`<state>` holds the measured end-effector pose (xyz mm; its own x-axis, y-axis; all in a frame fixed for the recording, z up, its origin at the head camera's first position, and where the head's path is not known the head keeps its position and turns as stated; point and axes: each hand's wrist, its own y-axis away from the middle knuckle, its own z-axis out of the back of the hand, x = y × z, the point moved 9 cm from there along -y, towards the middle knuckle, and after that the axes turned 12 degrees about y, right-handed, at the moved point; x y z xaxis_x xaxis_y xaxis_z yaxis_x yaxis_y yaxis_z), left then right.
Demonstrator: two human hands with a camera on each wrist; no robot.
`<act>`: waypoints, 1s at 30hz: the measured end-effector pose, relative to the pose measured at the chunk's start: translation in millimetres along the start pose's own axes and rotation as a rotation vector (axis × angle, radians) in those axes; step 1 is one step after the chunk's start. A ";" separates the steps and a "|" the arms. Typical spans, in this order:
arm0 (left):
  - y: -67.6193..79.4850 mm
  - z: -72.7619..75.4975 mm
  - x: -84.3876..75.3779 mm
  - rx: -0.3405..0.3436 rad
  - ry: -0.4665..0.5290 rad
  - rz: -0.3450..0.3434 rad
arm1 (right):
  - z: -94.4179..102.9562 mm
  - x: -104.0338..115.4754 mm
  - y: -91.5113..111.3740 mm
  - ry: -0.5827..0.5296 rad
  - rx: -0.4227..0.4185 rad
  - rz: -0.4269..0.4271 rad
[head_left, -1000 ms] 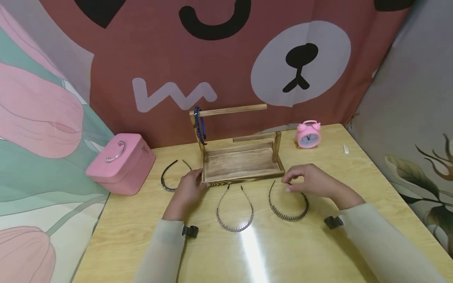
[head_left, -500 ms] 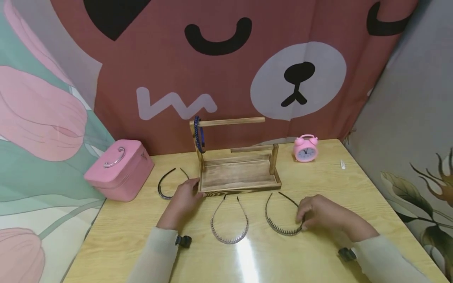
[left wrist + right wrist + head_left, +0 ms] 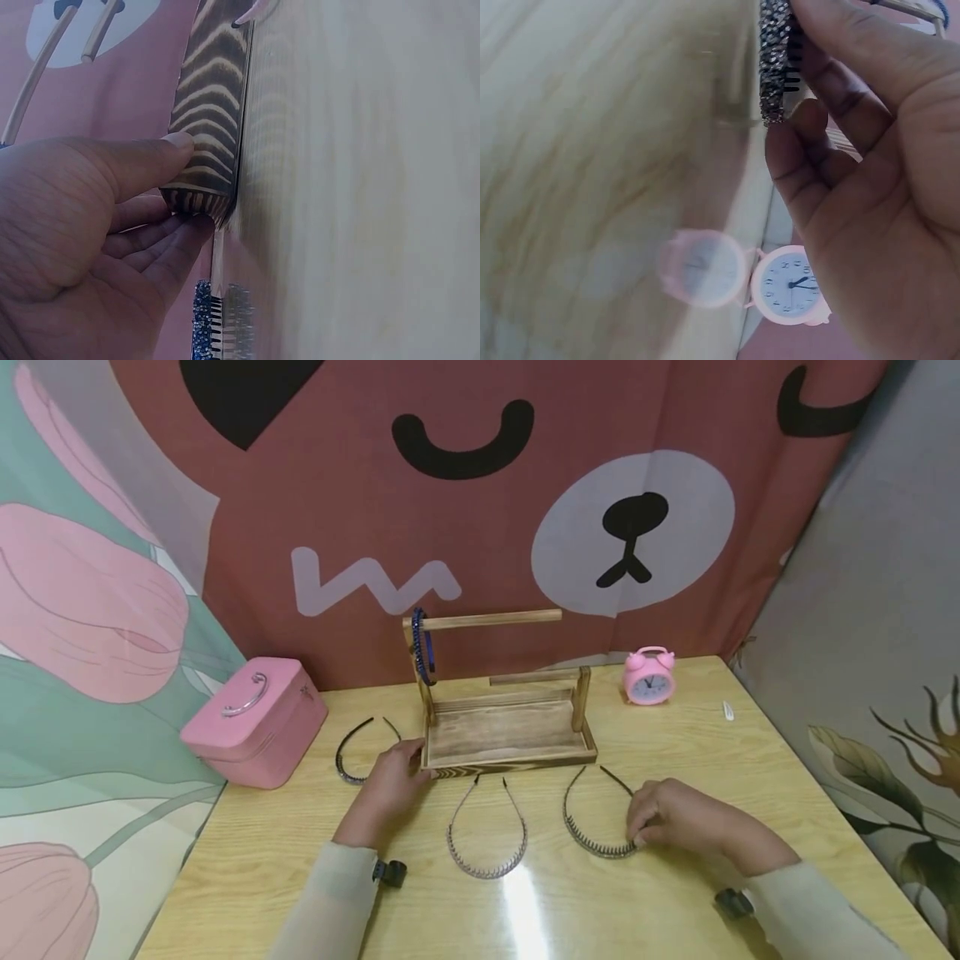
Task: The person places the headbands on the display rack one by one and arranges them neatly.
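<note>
In the head view my left hand [image 3: 390,781] is at the near left corner of a wooden stand [image 3: 510,767]. Its thumb presses the dark-grained front board [image 3: 206,112] while the fingers curl round the end. My right hand [image 3: 675,814] pinches the right side of a dark toothed headband [image 3: 600,847] lying on the table. Sparkling stones cover that headband's band [image 3: 774,67] in the right wrist view. A pale headband [image 3: 487,870] lies between the hands. Left of my left hand is a black-and-blue headband [image 3: 345,768]. A blue headband [image 3: 420,647] hangs on the stand's upper bar.
A pink case [image 3: 255,722] stands at the back left. At the back right are a pink alarm clock [image 3: 649,681] and a white hair clip [image 3: 727,710]. The stand's lower bar [image 3: 532,677] juts leftward from its right post. A printed cloth [image 3: 487,543] hangs behind the table.
My right hand has come down to the dark headband's right side and pinched it. That headband's tips have turned slightly right. My left hand stays on the stand's corner; the head view has tilted up.
</note>
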<state>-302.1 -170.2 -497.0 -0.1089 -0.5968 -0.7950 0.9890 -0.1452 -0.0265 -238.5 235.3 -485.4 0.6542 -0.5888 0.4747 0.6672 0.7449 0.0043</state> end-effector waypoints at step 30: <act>-1.2 1.3 2.4 0.011 -0.010 0.006 | 54.3 86.6 -61.4 -1.221 -0.276 0.348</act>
<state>-303.7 -172.5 -498.1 -0.1044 -0.6055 -0.7889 0.9885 -0.1503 -0.0155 -242.1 155.6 -396.7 0.1585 0.3948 0.9050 0.6754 0.6252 -0.3910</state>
